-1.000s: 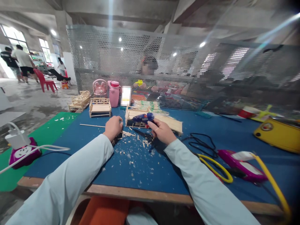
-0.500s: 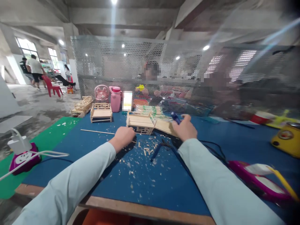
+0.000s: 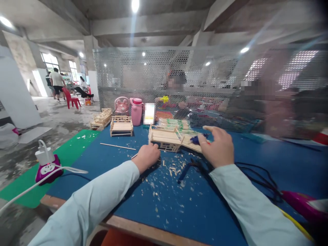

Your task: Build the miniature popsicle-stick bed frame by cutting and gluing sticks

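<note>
My left hand (image 3: 147, 157) is closed low over the table in front of a small wooden stick-built model bed (image 3: 165, 135). The end of a thin wooden stick (image 3: 134, 156) pokes out on its left side; the rest is hidden by the fingers. Over a flat wooden board (image 3: 191, 145), my right hand (image 3: 219, 145) has its thumb and forefinger apart. Beside those fingers lies a dark blue tool (image 3: 196, 139), blurred and partly covered. Blue-handled pliers (image 3: 185, 172) rest between my hands, near short stick offcuts (image 3: 173, 170).
Another model bed (image 3: 121, 127), a pink jug (image 3: 136, 112) and bundled sticks (image 3: 174, 123) stand behind. A loose stick (image 3: 118, 146) lies left. Purple power strips (image 3: 48, 169) and black cables (image 3: 258, 172) flank the table. Mesh screen (image 3: 123, 71) at the back, a person behind it.
The view has swung left. My right hand has lowered the blue tool onto the board and its fingers have spread. My left hand stays closed near the model bed.
</note>
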A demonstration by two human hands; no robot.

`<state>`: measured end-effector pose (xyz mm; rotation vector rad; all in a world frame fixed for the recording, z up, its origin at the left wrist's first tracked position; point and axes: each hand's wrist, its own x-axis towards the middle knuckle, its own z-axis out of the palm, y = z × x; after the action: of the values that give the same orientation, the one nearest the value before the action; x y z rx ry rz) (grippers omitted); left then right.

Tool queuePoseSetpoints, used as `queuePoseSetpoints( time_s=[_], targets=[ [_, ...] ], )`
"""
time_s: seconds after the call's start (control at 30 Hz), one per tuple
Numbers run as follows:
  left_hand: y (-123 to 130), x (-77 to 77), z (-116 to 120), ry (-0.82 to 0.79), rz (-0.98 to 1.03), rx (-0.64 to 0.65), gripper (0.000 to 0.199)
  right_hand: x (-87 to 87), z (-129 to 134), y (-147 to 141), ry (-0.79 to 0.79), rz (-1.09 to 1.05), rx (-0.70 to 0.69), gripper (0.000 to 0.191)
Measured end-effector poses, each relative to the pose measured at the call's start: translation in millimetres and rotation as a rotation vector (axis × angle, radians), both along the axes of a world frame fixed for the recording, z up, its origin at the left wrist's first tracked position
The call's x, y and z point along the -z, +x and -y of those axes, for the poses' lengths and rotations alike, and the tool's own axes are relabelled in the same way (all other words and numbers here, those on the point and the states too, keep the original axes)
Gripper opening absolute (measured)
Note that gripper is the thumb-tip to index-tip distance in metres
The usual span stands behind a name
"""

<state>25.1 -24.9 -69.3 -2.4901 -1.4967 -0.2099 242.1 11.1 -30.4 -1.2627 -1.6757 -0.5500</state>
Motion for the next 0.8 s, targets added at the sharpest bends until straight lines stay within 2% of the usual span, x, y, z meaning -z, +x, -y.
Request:
queuePoseSetpoints(
  time_s=[0.07, 0.1, 0.17, 0.23, 0.3, 0.33, 0.43, 0.53, 0.67, 0.8],
  targets=[
    [-3.2, -1.8, 3.7, 0.025, 0.128, 0.000, 0.024, -0.2, 10.7, -13.1, 0.034, -0.068, -0.112, 0.023],
    [-4.5, -2.4, 5.4, 0.033, 0.234, -0.016, 0.024, 1.3, 16.3, -20.5, 0.000, -0.103, -0.171, 0.020],
    [-5.7, -2.4, 7.7, 0.029, 0.512, -0.063, 0.021, 7.7, 26.3, -35.8, -0.179, -0.147, -0.332, 0.017],
    [-4.2, -0.2, 8.5, -0.010, 0.830, -0.093, 0.017, 17.3, 32.7, -49.2, -0.434, -0.182, -0.521, 0.016],
    [0.1, 3.7, 8.7, -0.122, 1.120, -0.088, 0.016, 27.3, 35.2, -59.0, -0.630, -0.221, -0.665, 0.023],
    [2.8, 5.9, 8.9, -0.208, 1.241, -0.079, 0.014, 31.6, 35.3, -62.3, -0.671, -0.252, -0.693, 0.026],
    [10.8, 10.7, 11.1, -0.474, 1.503, -0.059, 0.007, 40.1, 33.7, -66.7, -0.731, -0.306, -0.718, 0.025],
    [14.7, 10.1, 14.8, -0.622, 1.649, -0.078, 0.010, 42.5, 33.0, -66.3, -0.785, -0.290, -0.715, 0.026],
    [13.7, 2.9, 19.5, -0.743, 1.732, -0.149, 0.029, 41.0, 33.8, -64.2, -0.809, -0.177, -0.748, 0.024],
    [6.4, -3.6, 25.1, -0.845, 1.741, -0.187, 0.041, 37.9, 31.1, -60.3, -0.695, -0.149, -0.665, 0.019]
  ],
)
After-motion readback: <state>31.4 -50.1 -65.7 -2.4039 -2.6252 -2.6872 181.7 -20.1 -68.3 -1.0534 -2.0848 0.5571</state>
